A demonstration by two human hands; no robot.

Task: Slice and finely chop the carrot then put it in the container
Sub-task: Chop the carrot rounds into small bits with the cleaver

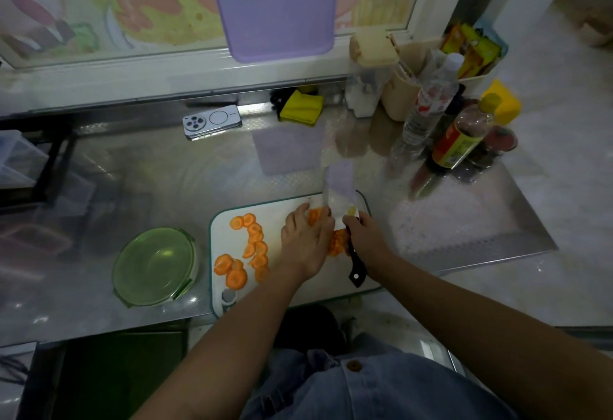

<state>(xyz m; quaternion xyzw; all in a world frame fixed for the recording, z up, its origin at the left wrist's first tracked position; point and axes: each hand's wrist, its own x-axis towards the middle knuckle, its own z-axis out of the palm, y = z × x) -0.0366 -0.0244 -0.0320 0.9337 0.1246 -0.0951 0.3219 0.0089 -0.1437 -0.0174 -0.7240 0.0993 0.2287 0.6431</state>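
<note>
On the white cutting board (298, 290) lie several orange carrot slices (255, 247) in a loose row at its left half. My left hand (306, 240) lies flat over a small stack of carrot pieces (337, 243) at the board's middle, fingers pointing away from me. My right hand (363, 237) grips the black handle of a knife (338, 187), whose broad blade stands just right of my left fingers, over the carrot pieces. A green round container (154, 265) sits empty on the steel counter to the left of the board.
A phone (212, 121) and a yellow cloth (302, 106) lie at the counter's back. Bottles (461, 134) and a cream holder (414, 87) crowd the back right corner. A purple board (275, 4) leans against the window. The counter's front edge runs just below the cutting board.
</note>
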